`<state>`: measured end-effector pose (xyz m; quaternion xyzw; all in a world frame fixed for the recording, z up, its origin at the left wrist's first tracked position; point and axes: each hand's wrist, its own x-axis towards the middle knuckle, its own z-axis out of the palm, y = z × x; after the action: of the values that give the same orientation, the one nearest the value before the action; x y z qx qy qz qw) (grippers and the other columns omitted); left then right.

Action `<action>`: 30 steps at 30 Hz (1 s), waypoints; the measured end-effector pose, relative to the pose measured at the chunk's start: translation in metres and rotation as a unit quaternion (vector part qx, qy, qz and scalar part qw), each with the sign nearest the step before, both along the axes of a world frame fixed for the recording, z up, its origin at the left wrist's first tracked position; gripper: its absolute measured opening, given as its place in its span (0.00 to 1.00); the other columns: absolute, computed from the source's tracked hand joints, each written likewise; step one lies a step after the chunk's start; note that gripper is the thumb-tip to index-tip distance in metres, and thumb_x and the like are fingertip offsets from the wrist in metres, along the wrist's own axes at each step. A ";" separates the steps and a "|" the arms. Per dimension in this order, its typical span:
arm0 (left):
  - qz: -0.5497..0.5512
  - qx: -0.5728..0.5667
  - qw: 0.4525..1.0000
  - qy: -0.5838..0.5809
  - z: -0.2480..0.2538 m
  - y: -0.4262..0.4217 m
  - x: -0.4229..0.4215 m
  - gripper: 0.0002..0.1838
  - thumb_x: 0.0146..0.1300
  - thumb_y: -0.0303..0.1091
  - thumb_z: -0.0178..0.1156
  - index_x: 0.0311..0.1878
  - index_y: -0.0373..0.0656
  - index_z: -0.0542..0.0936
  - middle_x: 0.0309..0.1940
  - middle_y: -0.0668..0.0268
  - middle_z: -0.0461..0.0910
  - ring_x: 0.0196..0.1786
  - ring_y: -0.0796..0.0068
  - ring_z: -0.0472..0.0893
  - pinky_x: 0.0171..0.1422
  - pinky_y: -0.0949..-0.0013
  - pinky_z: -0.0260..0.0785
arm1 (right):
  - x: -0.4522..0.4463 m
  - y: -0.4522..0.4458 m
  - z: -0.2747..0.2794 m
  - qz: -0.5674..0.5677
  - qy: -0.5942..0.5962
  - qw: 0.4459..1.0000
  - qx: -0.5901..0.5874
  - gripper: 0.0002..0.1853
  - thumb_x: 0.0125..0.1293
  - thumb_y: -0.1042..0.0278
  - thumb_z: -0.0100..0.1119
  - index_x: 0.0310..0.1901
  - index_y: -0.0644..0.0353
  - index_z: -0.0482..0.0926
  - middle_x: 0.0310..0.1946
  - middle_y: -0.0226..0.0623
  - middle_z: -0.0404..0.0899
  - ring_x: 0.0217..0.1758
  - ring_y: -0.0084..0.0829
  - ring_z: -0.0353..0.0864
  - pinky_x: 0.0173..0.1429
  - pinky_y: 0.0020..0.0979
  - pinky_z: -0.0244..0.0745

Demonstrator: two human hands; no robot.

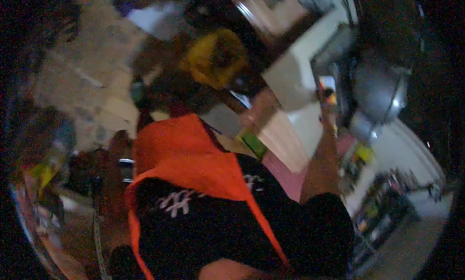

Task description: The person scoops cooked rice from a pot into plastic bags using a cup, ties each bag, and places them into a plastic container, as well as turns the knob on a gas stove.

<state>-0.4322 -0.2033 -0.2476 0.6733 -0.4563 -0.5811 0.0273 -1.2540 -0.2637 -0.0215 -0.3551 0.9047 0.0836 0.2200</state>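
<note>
My right arm reaches forward on the right side of the view. My right hand (328,116) is closed around the lower end of a small, bright white-and-orange object (328,88); blur hides what kind it is. That object is held up beside a pale counter surface (293,81). At the left, my left hand (118,143) hangs low beside the orange apron (186,149), below it a shiny band (127,166) on the wrist. Darkness and motion smear its fingers, and nothing in it can be made out.
A large grey metal vessel (380,93) stands right of my right hand. A yellow item (218,57) is ahead, and a green-and-yellow packet (253,144) lies near the apron. Cluttered small items (382,207) fill the lower right. Patterned floor (92,66) shows at upper left.
</note>
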 end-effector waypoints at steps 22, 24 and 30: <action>-0.025 -0.015 0.972 -0.234 0.088 0.014 0.160 0.21 0.50 0.50 0.48 0.30 0.41 0.78 0.32 0.55 0.75 0.38 0.56 0.74 0.44 0.59 0.65 | 0.234 -0.060 -0.021 0.184 -0.060 0.913 -0.359 0.10 0.52 0.62 0.47 0.30 0.60 0.71 0.10 0.34 0.65 0.14 0.33 0.68 0.21 0.32 0.67; 0.044 0.002 0.971 -0.237 0.113 0.017 0.149 0.21 0.49 0.51 0.49 0.26 0.40 0.78 0.30 0.54 0.76 0.37 0.56 0.74 0.43 0.59 0.65 | 0.241 -0.049 -0.033 0.262 0.077 0.911 -0.309 0.13 0.53 0.59 0.43 0.37 0.57 0.66 0.21 0.36 0.63 0.24 0.36 0.66 0.28 0.36 0.64; 0.072 -0.073 0.960 -0.262 0.127 0.022 0.112 0.20 0.45 0.50 0.52 0.30 0.41 0.78 0.31 0.53 0.75 0.35 0.56 0.74 0.39 0.61 0.66 | 0.262 -0.029 -0.059 0.548 0.376 0.745 -0.051 0.26 0.56 0.52 0.31 0.57 0.48 0.50 0.52 0.41 0.56 0.52 0.46 0.57 0.49 0.47 0.56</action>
<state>-0.3203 -0.1817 -0.1211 0.8292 -0.4389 -0.3461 -0.0018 -0.9917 -0.2930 -0.0807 -0.7405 0.5664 0.2701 -0.2405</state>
